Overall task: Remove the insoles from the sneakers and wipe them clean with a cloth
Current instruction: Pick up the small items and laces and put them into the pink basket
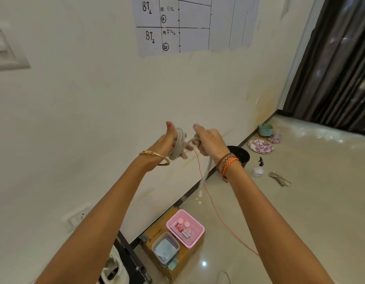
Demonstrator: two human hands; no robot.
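Both my hands are raised in front of the cream wall. A grey-white shoelace (178,145) is wound in several loops around the fingers of my left hand (171,143). My right hand (208,141) pinches the lace's free end, which hangs down past my wrist to a plastic tip (201,192). A white sneaker (114,267) shows partly at the bottom left, behind my left forearm. A light blue cloth (165,248) lies in a clear plastic box. No insole is in view.
A cardboard box (157,230) on the floor bears the clear box and a pink basket (185,228). Along the wall stand a black bucket (242,155), a plate of onions (260,146), a teal basket (265,129) and a spray bottle (258,169). A thin red cord (214,208) crosses the floor.
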